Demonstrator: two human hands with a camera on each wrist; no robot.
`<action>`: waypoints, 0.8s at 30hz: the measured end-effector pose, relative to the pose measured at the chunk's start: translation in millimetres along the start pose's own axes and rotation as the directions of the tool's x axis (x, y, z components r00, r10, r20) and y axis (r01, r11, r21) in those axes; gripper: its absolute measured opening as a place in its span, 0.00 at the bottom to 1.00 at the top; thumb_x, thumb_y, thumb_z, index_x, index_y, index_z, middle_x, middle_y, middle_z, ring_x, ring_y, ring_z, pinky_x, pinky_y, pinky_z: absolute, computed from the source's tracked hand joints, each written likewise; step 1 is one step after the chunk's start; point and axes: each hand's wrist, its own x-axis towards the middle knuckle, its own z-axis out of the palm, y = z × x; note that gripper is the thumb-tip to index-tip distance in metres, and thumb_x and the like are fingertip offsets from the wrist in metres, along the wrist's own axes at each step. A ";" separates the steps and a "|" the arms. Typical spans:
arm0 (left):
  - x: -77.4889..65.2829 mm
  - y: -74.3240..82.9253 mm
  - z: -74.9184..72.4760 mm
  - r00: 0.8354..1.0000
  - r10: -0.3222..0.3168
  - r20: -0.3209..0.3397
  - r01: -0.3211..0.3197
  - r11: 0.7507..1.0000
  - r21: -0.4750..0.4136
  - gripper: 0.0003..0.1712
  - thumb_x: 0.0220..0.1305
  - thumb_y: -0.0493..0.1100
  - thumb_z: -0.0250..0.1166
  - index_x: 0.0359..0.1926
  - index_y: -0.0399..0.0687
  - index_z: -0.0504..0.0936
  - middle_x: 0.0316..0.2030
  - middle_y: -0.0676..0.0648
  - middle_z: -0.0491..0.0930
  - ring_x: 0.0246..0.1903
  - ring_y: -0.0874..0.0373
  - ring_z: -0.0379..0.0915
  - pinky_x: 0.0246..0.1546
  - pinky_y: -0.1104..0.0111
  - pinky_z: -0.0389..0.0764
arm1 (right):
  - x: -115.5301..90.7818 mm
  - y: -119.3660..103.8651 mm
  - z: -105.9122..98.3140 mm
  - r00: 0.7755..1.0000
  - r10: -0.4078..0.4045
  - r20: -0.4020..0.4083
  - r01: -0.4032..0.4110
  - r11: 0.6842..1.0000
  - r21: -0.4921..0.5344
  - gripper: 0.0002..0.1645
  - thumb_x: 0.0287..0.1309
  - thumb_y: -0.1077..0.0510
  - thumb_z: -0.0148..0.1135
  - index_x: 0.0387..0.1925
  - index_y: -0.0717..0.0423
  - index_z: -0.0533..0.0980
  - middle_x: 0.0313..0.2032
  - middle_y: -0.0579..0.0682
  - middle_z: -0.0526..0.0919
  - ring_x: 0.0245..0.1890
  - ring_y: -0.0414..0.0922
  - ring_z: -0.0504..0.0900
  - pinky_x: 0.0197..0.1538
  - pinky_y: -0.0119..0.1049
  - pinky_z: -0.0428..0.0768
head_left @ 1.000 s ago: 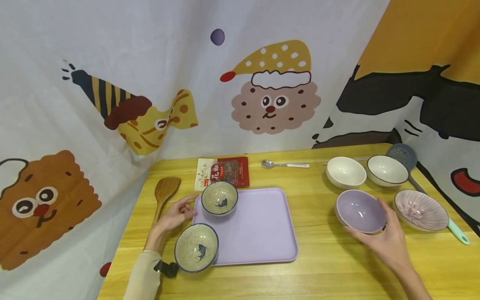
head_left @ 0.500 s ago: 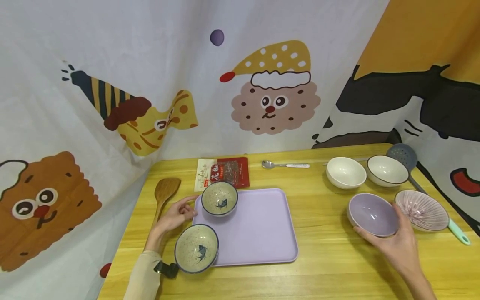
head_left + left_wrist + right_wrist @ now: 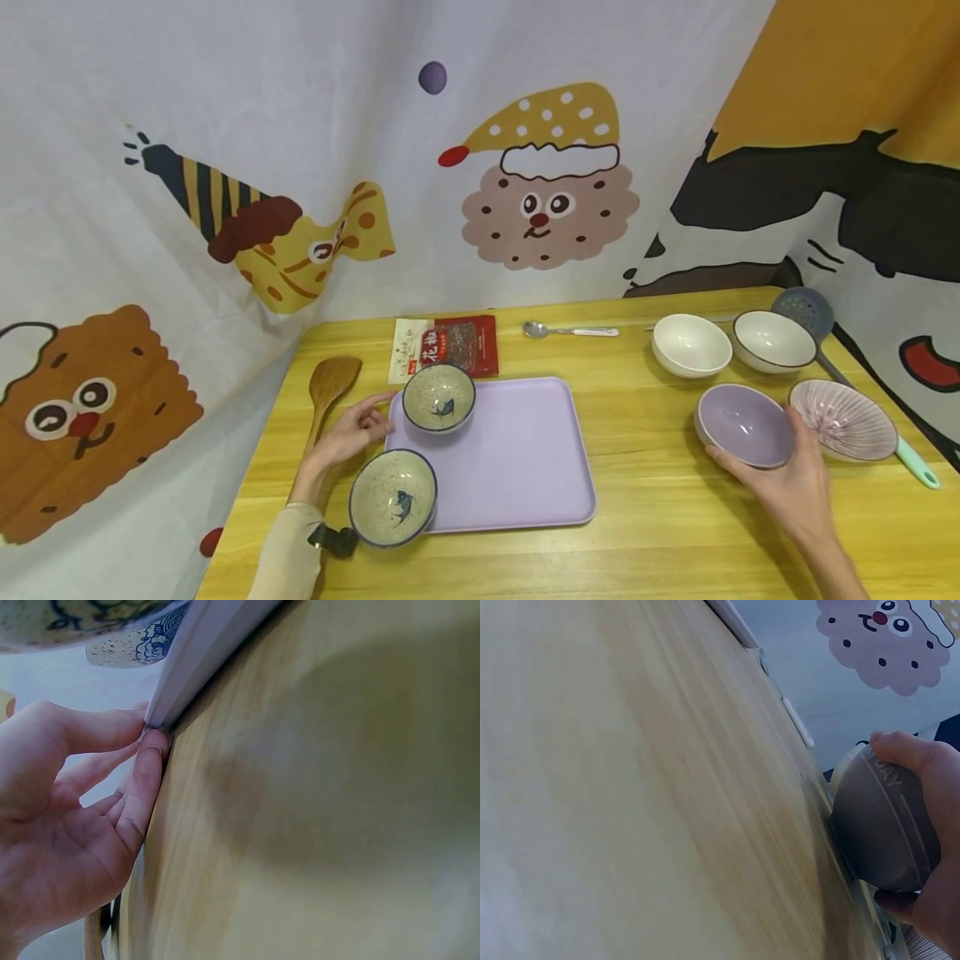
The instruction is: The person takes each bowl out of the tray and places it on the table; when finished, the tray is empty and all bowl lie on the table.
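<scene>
My right hand (image 3: 798,492) grips the purple bowl (image 3: 744,425) by its sides, thumb on the near left and fingers on the far right. In the right wrist view the bowl's outer wall (image 3: 881,825) faces me with pale lettering; whether its base touches the table cannot be told. At the left, my left hand (image 3: 351,432) pinches the edge of the lilac tray (image 3: 517,467), and the left wrist view has thumb and finger meeting at the tray's rim (image 3: 191,667). Two speckled fish bowls, a far one (image 3: 439,398) and a near one (image 3: 393,498), stand at the tray's left side.
A cream bowl (image 3: 692,345), a dark-rimmed white bowl (image 3: 776,342) and a streaked bowl (image 3: 843,420) surround the purple one. A slotted skimmer (image 3: 804,312) lies behind them. A spoon (image 3: 572,331), a red spice packet (image 3: 472,343) and a wooden spatula (image 3: 333,379) lie farther left.
My right hand has carried the purple bowl a short way to the right, nearer the streaked bowl, then hardly moved. The left hand and the tray look the same.
</scene>
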 end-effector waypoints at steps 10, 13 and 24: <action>-1.8 -2.2 -1.0 1.000 -0.020 0.002 0.021 0.999 -0.037 0.34 0.65 0.34 0.65 0.72 0.39 0.68 0.37 0.41 0.79 0.31 0.59 0.73 0.32 0.72 0.76 | 0.6 -2.7 0.0 0.997 -0.072 -0.014 0.072 0.997 0.001 0.73 0.35 0.56 0.85 0.78 0.63 0.51 0.68 0.78 0.62 0.65 0.74 0.64 0.64 0.74 0.62; -2.6 -1.6 -0.7 1.000 -0.023 0.001 0.023 0.999 -0.034 0.34 0.66 0.34 0.65 0.72 0.39 0.69 0.37 0.40 0.79 0.31 0.59 0.73 0.32 0.72 0.76 | 2.3 -5.0 -0.4 0.989 -0.138 -0.058 0.138 0.990 -0.003 0.73 0.27 0.59 0.88 0.75 0.66 0.56 0.65 0.78 0.65 0.62 0.72 0.65 0.61 0.74 0.64; -5.8 8.6 -1.3 1.000 -0.011 0.002 0.011 1.000 -0.010 0.33 0.67 0.30 0.62 0.72 0.32 0.66 0.38 0.34 0.79 0.32 0.57 0.71 0.31 0.73 0.74 | 18.6 -37.2 -12.0 0.962 -0.268 -0.052 0.267 0.964 -0.015 0.71 0.31 0.58 0.86 0.77 0.60 0.56 0.68 0.72 0.66 0.63 0.70 0.65 0.65 0.72 0.59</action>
